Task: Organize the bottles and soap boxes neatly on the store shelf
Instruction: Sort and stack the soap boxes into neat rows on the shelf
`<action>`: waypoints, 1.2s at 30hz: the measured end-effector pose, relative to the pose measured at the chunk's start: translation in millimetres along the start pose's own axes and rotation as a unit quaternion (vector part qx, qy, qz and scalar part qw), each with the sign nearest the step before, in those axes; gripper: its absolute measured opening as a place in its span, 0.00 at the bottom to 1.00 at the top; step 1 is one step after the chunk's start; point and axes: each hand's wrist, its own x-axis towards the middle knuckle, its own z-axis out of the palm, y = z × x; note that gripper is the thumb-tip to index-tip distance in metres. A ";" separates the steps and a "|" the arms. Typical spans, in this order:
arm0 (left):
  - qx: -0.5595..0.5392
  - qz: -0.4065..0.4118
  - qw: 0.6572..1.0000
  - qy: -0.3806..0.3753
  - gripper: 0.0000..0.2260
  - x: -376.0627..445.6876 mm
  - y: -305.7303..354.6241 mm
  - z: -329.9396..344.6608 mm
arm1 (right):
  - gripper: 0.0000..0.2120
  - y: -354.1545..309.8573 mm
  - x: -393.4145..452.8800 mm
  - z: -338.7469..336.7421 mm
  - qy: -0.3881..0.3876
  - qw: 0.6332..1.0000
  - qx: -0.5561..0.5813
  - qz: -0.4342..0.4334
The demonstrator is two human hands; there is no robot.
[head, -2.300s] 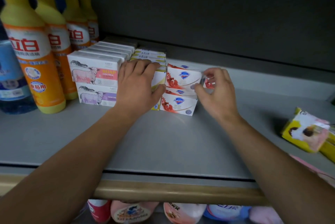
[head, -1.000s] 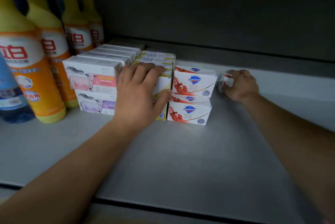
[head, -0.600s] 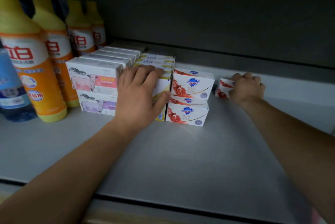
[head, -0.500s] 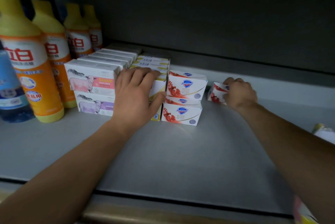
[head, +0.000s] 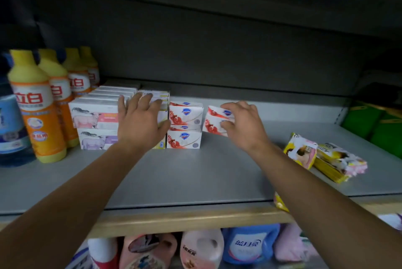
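Observation:
On the grey shelf (head: 195,173) stand stacked soap boxes: white sheep-print boxes (head: 93,125) at the left, yellow-trimmed boxes (head: 162,103) beside them, then two red-and-white boxes (head: 185,126) one on the other. My left hand (head: 141,120) lies flat with straight fingers against the yellow-trimmed stack. My right hand (head: 241,125) grips two more red-and-white boxes (head: 214,119), held together just right of the red-and-white stack and a little apart from it. A row of orange bottles with yellow caps (head: 37,107) lines the left end.
A blue bottle (head: 10,125) stands at the far left. Yellow and pink soap packets (head: 322,155) lie loosely at the right, green packages (head: 378,125) behind them. Bottles and jugs (head: 202,249) fill the lower shelf. A wooden strip (head: 195,218) edges the shelf front.
My right hand has pulled red-and-white boxes forward from the back of the shelf toward the stack. My left hand stays on the yellow-trimmed boxes. The camera has drawn back.

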 end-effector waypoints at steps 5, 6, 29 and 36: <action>-0.355 0.008 0.935 -0.025 0.12 -40.7 26.5 -29.5 | 0.21 -39.0 -38.9 6.5 -0.040 0.983 0.177 -0.010; -0.418 -0.009 0.905 -0.078 0.09 -49.9 29.2 -31.0 | 0.21 -45.7 -46.6 9.9 -0.054 0.975 0.217 -0.005; -0.593 -0.244 0.755 -0.137 0.24 -95.1 -1.7 -19.0 | 0.22 -38.5 -78.5 82.4 -0.105 0.854 0.494 0.127; -0.462 -0.222 0.850 -0.125 0.31 -98.8 5.7 -22.1 | 0.25 -42.7 -76.6 80.1 -0.061 0.862 0.464 0.196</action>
